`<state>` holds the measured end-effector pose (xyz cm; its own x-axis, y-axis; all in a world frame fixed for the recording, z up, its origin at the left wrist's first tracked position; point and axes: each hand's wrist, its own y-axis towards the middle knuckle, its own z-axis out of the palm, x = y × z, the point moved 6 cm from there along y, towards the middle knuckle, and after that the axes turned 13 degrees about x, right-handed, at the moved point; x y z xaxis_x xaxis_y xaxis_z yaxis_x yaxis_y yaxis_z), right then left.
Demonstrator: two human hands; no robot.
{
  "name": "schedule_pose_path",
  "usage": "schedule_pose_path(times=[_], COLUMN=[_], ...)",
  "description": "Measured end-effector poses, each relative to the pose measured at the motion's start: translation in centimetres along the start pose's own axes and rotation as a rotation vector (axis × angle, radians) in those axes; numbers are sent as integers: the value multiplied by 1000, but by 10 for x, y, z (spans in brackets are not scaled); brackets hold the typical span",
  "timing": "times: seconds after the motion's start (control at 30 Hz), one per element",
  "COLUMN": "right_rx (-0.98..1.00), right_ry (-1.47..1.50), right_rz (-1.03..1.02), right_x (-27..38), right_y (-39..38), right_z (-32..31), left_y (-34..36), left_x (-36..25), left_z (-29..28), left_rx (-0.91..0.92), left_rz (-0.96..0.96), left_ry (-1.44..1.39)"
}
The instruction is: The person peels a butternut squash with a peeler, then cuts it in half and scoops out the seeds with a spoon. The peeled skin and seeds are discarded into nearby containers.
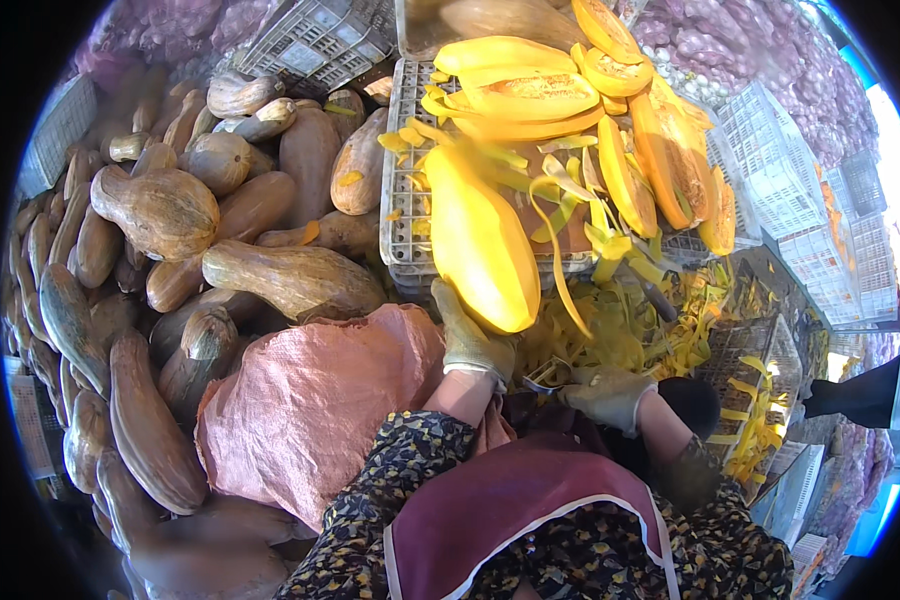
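Note:
A long, peeled yellow squash (482,240) leans on the edge of an upturned white plastic crate (398,225). My left hand (473,335), in a pale work glove, is closed round its lower left end. Lower and to the right, my right hand (610,398), also gloved, is closed on a peeler (542,386), of which only a thin metal edge shows at the fingertips. The peeler is apart from the squash. A long strip of peel (562,285) hangs beside the squash. Halved yellow squashes (530,92) with seedy hollows lie on the crate's far part.
Unpeeled brown squashes (290,278) are heaped on the left. A pink woven sack (315,400) lies by my left forearm. Peelings (660,320) cover the ground at right, near a crate (755,350). White crates (785,175) and purple net bags (760,50) stand beyond.

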<state>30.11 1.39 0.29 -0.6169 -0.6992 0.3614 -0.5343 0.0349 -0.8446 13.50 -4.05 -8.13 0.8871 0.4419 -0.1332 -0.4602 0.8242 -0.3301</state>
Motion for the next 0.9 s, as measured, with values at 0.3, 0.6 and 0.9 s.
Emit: schedule_pose_path(times=[0.3,0.6,0.9], right_rx=[-298,-255,-287], right_ry=[-80,-525,298], right_rz=[201,48,64], right_x=[98,98,-5], right_y=[78,27,-5], right_z=[-237,-180,-12], left_y=[-1,5,10], left_x=[-9,3,4], left_z=[16,12,11], left_rx=[29,-20,-2], left_rz=[-3,-7,73], left_ry=[34,66,96])
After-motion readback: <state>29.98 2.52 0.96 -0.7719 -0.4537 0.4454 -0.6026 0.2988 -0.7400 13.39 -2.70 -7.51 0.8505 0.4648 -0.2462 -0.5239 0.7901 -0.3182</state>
